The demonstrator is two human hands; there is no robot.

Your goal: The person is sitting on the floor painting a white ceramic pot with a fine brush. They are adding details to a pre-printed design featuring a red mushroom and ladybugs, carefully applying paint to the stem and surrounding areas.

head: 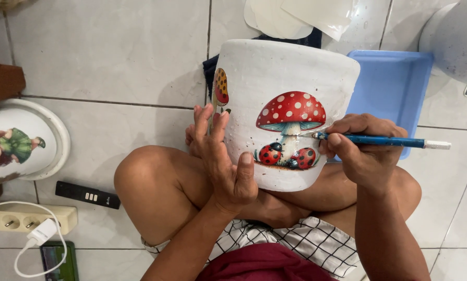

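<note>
The person sat cross-legged on the tiled floor (114, 57) with a white pot (291, 78) lying on its side across the lap, its painted wall turned up toward the head camera. The left hand (220, 156) lay flat and unclenched against the pot's left side, fingers spread and pointing up, steadying it without closing around anything. The right hand (361, 148) was clenched around a blue paintbrush (384, 140), whose tip touched the right edge of the red mushroom (291, 112) with white dots painted on the pot. Two red ladybirds (288, 156) sat under the mushroom's stem. A second, smaller mushroom figure (221, 88) showed at the pot's left curve.

Behind the pot, a blue tray (395, 78) rested on the floor, just beside the brush hand. At the far left stood another white pot (22, 143) with a painted figure in green. Near it on the tiles lay a dark remote (87, 195), a cream power strip (15, 218) with a white charger (42, 232) plugged in, and a phone (59, 260). Pale sheets (296, 15) lay at the top edge
</note>
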